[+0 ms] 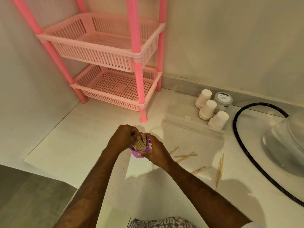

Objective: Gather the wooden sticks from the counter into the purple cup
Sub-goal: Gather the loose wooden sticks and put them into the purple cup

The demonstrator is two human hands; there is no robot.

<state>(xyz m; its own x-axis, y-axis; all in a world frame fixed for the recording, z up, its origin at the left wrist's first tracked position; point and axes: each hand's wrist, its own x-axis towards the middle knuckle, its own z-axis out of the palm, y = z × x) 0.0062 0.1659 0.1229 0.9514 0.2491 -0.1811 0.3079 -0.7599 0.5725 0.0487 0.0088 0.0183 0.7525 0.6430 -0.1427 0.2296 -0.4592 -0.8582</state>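
A purple cup (137, 153) stands on the white counter, with several wooden sticks (139, 143) upright inside it. My right hand (156, 150) wraps round the cup's right side, thumb on its front. My left hand (123, 137) is over the rim, fingers curled on the sticks in the cup. More wooden sticks lie loose on the counter to the right: a crossed group (185, 155), a pair (199, 169) nearer me, and a pair (219, 170) lying lengthwise.
A pink two-tier basket rack (115, 63) stands in the back corner. A clear zip bag (189, 119), three stacks of white paper cups (208, 109) and a grey-lidded jar (222, 98) sit at the back right. A sink (279, 142) with a black hose lies at right.
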